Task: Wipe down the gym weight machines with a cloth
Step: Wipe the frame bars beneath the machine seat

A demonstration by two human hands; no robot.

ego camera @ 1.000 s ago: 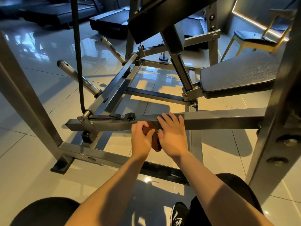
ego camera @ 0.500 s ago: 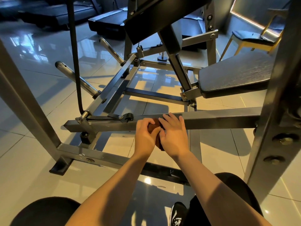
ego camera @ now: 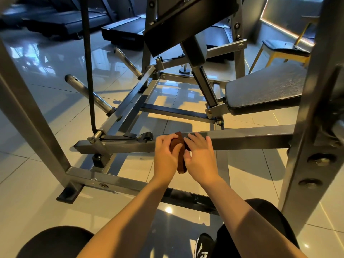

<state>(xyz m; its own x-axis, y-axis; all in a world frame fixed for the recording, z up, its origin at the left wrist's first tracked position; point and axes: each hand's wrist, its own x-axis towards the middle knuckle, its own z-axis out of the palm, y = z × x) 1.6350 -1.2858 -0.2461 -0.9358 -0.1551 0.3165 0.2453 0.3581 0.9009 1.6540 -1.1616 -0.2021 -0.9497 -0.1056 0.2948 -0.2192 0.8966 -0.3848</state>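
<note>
Your left hand (ego camera: 166, 155) is curled shut around the cloth (ego camera: 180, 146), thumb on top, fingers wrapped under and out of sight. The cloth is a brown wad pinched between your two hands: its top corner lies on the bar (ego camera: 242, 139) just past your left knuckles, and its tail hangs below the heels of both palms. Your right hand (ego camera: 200, 157) is not gripping; its fingers (ego camera: 197, 139) lie spread and nearly flat over the bar's top edge, touching the cloth along the thumb side.

This looks like the wipe of the bar's near face and top. To do it well, I'd suggest:

- Spread the cloth. Bunched as it is, only the part ahead of your left fingertips meets the metal. Flatten it under your right fingers so it covers top and face together.
- Let one hand press and the other steady. Bare fingers trailing on the bar may leave marks on what you've just cleaned.
- Work in one direction. To the right of your right fingertips the bar runs clear to the upright (ego camera: 320, 127), so take that in one long stroke.
- To the left of your left knuckles, the roller (ego camera: 148, 136) and its bracket sit close on the bar. Slow down there and fold a corner in around them, minding your knuckles.
- Reach your fingers round below the bar too; I can't see its underside.
</note>
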